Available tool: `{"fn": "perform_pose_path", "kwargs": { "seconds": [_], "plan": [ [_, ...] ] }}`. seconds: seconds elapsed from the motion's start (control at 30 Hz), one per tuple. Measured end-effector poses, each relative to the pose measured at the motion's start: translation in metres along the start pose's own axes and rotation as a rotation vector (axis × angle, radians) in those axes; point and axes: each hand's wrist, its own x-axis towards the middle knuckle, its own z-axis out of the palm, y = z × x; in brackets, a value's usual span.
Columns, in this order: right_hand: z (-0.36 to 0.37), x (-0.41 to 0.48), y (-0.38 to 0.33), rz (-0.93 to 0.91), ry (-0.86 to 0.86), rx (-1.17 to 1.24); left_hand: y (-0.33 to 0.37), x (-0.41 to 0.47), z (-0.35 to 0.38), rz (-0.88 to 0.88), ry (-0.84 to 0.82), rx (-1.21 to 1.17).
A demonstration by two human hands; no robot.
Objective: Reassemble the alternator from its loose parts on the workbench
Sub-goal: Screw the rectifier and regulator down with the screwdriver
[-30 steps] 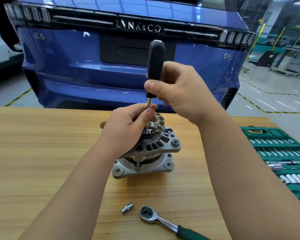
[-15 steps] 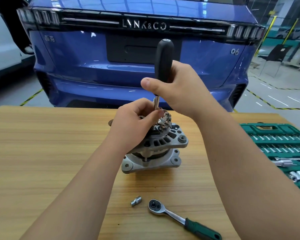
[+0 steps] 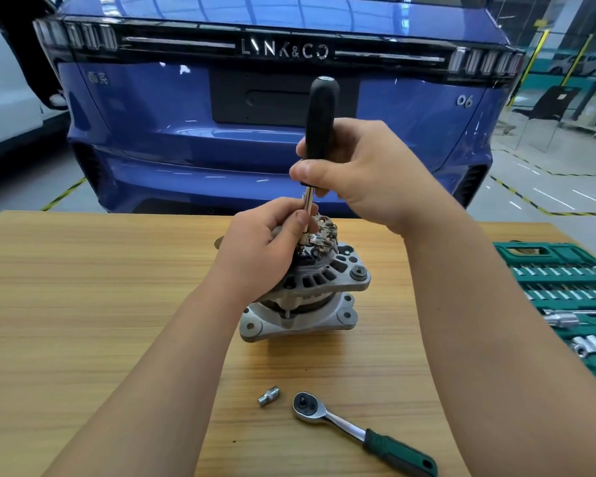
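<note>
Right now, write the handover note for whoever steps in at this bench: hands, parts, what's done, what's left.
Right hand grips the black-handled driver, held upright over the alternator.
Left hand pinches its shaft near the tip, atop the alternator.
The alternator stands on the workbench, both housings stacked.
Ratchet and a small adapter lie loose in front of it; open socket set at the right.
Done: body stacked.
Left: finish the fastener under the driver; its tightness cannot be seen.

Reaching in from 7 and 5 o'clock with bare forearms. Gripping screwdriver (image 3: 319,122) handle in right hand (image 3: 365,173), thumb across front, at 1 o'clock of left hand (image 3: 265,246). Pinching its shaft with left thumb and curled fingers.
</note>
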Motion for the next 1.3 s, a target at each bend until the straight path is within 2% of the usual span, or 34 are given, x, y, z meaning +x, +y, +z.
{"fn": "perform_pose_path", "kwargs": {
  "seconds": [0.07,0.13,0.23,0.3,0.43,0.47,0.6,0.67,0.77,0.83,0.9,0.93,0.97,1.07,1.1,1.13,1.23,1.27,1.3],
  "plan": [
    [0.013,0.002,0.002,-0.01,0.169,-0.149,0.002,0.001,0.0,-0.028,0.002,-0.023],
    [0.022,0.001,0.004,-0.01,0.219,-0.231,0.001,0.001,0.001,-0.033,0.033,-0.01],
    [0.011,-0.002,0.003,-0.002,-0.006,-0.042,-0.001,-0.001,0.001,0.012,0.023,0.008],
    [0.004,-0.004,0.001,-0.022,-0.059,0.073,-0.001,-0.001,0.001,0.041,0.004,0.01],
    [0.022,0.0,0.003,-0.011,0.251,-0.189,0.001,0.002,0.0,-0.003,0.02,0.011],
    [0.024,0.0,0.003,0.004,0.267,-0.219,0.001,0.002,0.0,-0.007,0.038,0.02],
    [0.005,-0.002,0.001,0.019,-0.049,0.051,-0.002,0.0,0.0,0.035,0.044,0.055],
    [0.004,-0.002,0.001,0.002,0.0,0.033,-0.001,0.0,0.0,0.039,0.005,0.038],
    [0.02,0.0,0.005,0.004,0.243,-0.234,0.0,0.001,0.001,0.006,0.018,0.039],
    [0.019,0.0,0.004,-0.004,0.163,-0.234,0.0,0.0,0.001,0.012,0.067,0.042],
    [0.008,0.0,-0.001,0.017,-0.015,-0.056,-0.002,-0.001,0.001,0.038,0.058,0.05],
    [0.004,-0.001,-0.004,0.004,-0.051,0.01,-0.001,-0.001,0.0,0.043,0.038,0.05],
    [0.002,0.0,-0.005,-0.028,-0.02,0.004,-0.001,-0.001,0.0,0.037,0.013,0.035],
    [0.014,0.002,-0.002,-0.035,0.24,-0.218,0.001,0.002,0.001,-0.004,-0.034,-0.001],
    [0.018,0.002,0.001,-0.028,0.278,-0.244,0.001,0.002,0.001,-0.017,-0.03,-0.008],
    [0.02,0.0,0.002,-0.013,0.251,-0.239,0.001,0.002,0.001,-0.012,-0.018,-0.007],
    [0.007,-0.007,0.004,0.018,-0.05,-0.012,0.0,0.0,0.001,0.02,-0.027,0.006],
    [0.003,-0.008,0.002,0.008,-0.1,0.069,0.001,0.0,0.0,0.029,-0.047,0.007],
    [0.003,-0.008,0.003,-0.018,-0.07,0.069,0.001,0.0,0.0,0.038,-0.067,0.012]
  ]
}}
